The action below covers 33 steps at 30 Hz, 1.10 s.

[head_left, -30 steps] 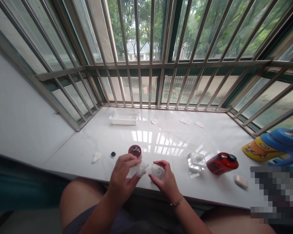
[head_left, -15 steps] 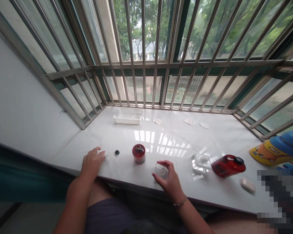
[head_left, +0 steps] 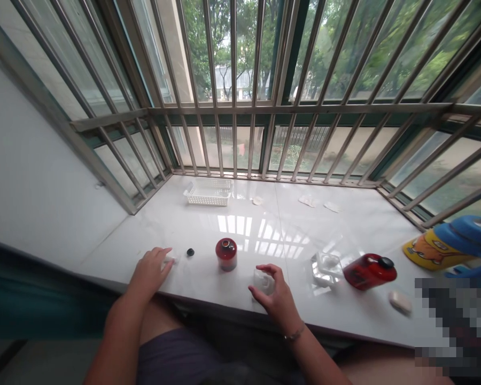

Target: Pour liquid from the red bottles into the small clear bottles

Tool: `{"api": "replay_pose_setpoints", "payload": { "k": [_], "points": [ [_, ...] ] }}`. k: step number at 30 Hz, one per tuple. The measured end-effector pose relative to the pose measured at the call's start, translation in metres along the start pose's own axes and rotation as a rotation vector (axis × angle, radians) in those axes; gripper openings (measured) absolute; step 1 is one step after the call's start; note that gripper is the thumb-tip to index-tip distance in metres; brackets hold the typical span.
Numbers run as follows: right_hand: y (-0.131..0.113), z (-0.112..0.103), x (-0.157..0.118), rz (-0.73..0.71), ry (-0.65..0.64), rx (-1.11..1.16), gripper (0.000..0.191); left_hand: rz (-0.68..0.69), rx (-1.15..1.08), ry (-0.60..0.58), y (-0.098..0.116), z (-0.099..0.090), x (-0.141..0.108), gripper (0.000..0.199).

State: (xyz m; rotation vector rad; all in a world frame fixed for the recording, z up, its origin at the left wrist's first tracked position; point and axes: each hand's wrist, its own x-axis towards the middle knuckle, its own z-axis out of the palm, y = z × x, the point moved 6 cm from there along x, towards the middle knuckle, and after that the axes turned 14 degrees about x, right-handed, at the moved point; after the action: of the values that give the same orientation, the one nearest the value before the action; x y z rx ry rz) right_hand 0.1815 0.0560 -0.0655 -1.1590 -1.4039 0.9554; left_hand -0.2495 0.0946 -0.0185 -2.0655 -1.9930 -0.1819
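Daylit barred windows adjoin a white wall.

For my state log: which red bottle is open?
The left red bottle, nearer the loose cap; its mouth is bare; the right bottle is capped.

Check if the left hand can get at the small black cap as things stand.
Likely yes: the black cap lies on the white surface just right of the left hand, way mostly free. Only a white scrap at the fingertips sits between; if pinched, it may need letting go first.
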Motion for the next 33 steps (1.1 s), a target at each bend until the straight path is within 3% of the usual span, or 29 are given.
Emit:
{"api": "replay_pose_setpoints", "payload": {
  "k": [3,8,12,15,18,23,33],
  "points": [
    [-0.001,0.0,0.003,-0.019,0.004,-0.001,0.054,0.002,-0.103,0.092,0.02,-0.014,0.0,0.039],
    [0.003,-0.002,0.017,-0.037,0.017,-0.013,0.056,0.007,-0.433,0.199,0.082,-0.033,0.005,0.042],
    [0.004,-0.004,0.033,-0.061,0.031,-0.017,0.057,0.011,-0.699,0.16,0.136,-0.04,0.017,0.063],
    [0.004,-0.004,0.041,-0.078,0.036,-0.028,0.059,-0.032,-0.816,0.075,0.165,-0.039,0.033,0.08],
    [0.003,-0.004,0.044,-0.101,0.035,-0.06,0.059,-0.048,-0.893,-0.029,0.187,-0.034,0.047,0.077],
    [0.001,-0.011,0.041,-0.134,0.027,-0.179,0.063,-0.002,-0.894,0.016,0.204,-0.038,0.05,0.049],
    [-0.01,-0.054,0.005,-0.196,-0.062,-0.296,0.061,0.05,-0.932,0.041,0.22,-0.046,0.032,0.044]
  ]
}}
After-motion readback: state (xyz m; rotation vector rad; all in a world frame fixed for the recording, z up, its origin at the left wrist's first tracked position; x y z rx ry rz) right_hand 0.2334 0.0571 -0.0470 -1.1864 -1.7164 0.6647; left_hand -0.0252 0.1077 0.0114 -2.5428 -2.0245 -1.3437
